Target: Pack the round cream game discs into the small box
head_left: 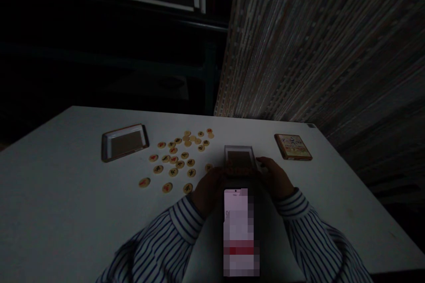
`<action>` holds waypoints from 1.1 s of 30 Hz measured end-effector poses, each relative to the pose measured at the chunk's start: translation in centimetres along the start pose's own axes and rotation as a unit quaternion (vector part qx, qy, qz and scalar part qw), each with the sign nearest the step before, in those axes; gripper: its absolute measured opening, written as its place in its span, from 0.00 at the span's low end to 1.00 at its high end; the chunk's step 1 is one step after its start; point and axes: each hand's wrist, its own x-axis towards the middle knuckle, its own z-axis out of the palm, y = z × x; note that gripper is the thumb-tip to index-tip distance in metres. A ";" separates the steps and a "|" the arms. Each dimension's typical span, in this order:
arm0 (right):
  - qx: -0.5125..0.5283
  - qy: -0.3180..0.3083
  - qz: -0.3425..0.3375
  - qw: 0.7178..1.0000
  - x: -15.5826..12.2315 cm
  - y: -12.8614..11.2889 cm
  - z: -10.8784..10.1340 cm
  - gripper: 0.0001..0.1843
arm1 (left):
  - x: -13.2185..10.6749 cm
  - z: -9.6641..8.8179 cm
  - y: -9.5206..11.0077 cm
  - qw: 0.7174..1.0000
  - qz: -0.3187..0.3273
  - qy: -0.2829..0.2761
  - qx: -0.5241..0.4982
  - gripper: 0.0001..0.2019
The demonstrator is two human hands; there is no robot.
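Note:
A small clear-walled box (239,155) with a brown inside stands on the white table (66,212) in front of me. My left hand (208,188) curls against its near left corner. My right hand (276,177) grips its right side, fingers bent round the edge. Several round tan game discs (179,159) with red or black marks lie scattered just left of the box; one disc (187,188) is close to my left wrist. Both sleeves are striped.
A shallow dark-rimmed tray (124,142) lies at the left behind the discs. A small orange printed box (292,146) sits at the right. A lit phone screen (241,230) stands upright between my forearms. A woven wall (332,44) rises on the right; the room is dark.

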 end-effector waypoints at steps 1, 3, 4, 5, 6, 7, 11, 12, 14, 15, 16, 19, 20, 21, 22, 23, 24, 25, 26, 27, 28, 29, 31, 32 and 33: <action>0.002 -0.006 0.000 1.000 0.0 0.1 0.1 0.20 | 0.0 0.0 0.0 1.000 0.004 -0.001 0.003 0.13; -0.004 -0.019 -0.005 1.000 -0.1 0.3 0.3 0.21 | -0.1 0.1 -0.1 1.000 0.017 -0.007 0.000 0.14; -0.008 -0.023 -0.009 1.000 -0.2 0.4 0.4 0.22 | -0.1 0.0 -0.1 1.000 0.023 -0.012 -0.005 0.15; -0.010 -0.025 -0.014 1.000 -0.2 0.6 0.5 0.22 | -0.1 0.0 -0.1 1.000 0.027 -0.014 -0.008 0.15; -0.011 -0.025 -0.021 0.999 -0.3 0.7 0.7 0.22 | -0.2 0.0 -0.1 0.999 0.028 -0.015 -0.009 0.15; -0.012 -0.026 -0.028 0.999 -0.3 0.9 0.8 0.23 | -0.2 0.0 -0.1 0.999 0.028 -0.015 -0.008 0.15; -0.019 -0.025 -0.038 0.999 -0.5 1.3 1.2 0.25 | -0.1 0.1 0.0 0.999 0.017 -0.027 0.001 0.15; -0.020 -0.026 -0.037 0.999 -0.5 1.3 1.3 0.25 | -0.1 0.1 0.1 0.999 0.015 -0.034 0.002 0.15; -0.014 -0.027 -0.037 0.999 -0.5 1.3 1.4 0.25 | -0.1 0.1 0.2 0.999 0.015 -0.041 -0.003 0.16; -0.008 -0.025 -0.038 0.999 -0.5 1.3 1.4 0.24 | 0.0 0.1 0.3 0.999 0.017 -0.043 -0.008 0.16; -0.003 -0.024 -0.041 0.999 -0.4 1.2 1.4 0.24 | 0.0 0.0 0.4 0.999 0.020 -0.046 -0.012 0.17; 0.002 -0.012 -0.052 0.999 -0.2 0.9 1.3 0.21 | 0.0 -0.1 0.7 0.998 0.020 -0.055 -0.009 0.16; 0.001 -0.009 -0.055 0.998 -0.2 0.8 1.3 0.21 | 0.0 -0.2 0.8 0.998 0.020 -0.056 -0.005 0.16; 0.000 -0.007 -0.055 0.998 -0.1 0.6 1.3 0.20 | 0.0 -0.1 0.9 0.998 0.022 -0.054 -0.003 0.16; -0.001 -0.004 -0.053 0.999 0.0 0.5 1.2 0.19 | 0.0 -0.1 0.9 0.998 0.026 -0.050 -0.003 0.16; -0.001 -0.002 -0.050 0.999 0.0 0.4 1.2 0.18 | 0.0 0.0 0.8 0.998 0.031 -0.045 -0.004 0.16; -0.003 -0.002 -0.048 0.999 0.0 0.3 1.2 0.18 | 0.0 0.1 0.8 0.999 0.036 -0.039 -0.005 0.16; -0.006 -0.003 -0.045 0.999 0.0 0.3 1.1 0.18 | -0.1 0.2 0.7 0.999 0.039 -0.032 -0.007 0.16; -0.009 -0.004 -0.043 0.999 0.0 0.3 1.1 0.18 | -0.1 0.3 0.6 0.999 0.041 -0.027 -0.008 0.16; -0.011 -0.005 -0.043 0.999 0.0 0.3 1.2 0.18 | -0.1 0.4 0.5 0.999 0.041 -0.022 -0.009 0.16; -0.011 -0.007 -0.046 0.999 0.0 0.4 1.2 0.18 | -0.1 0.4 0.5 0.999 0.040 -0.019 -0.010 0.16; -0.011 -0.008 -0.050 0.999 0.1 0.5 1.2 0.18 | -0.1 0.4 0.5 0.999 0.038 -0.017 -0.012 0.16; -0.012 -0.007 -0.060 0.998 0.1 0.5 1.2 0.18 | -0.1 0.3 0.6 0.999 0.037 -0.021 -0.017 0.15; -0.013 -0.008 -0.064 0.998 0.1 0.6 1.2 0.18 | -0.1 0.3 0.6 0.999 0.038 -0.022 -0.019 0.15; -0.014 -0.010 -0.068 0.998 0.1 0.5 1.2 0.18 | 0.0 0.2 0.6 0.999 0.041 -0.025 -0.020 0.15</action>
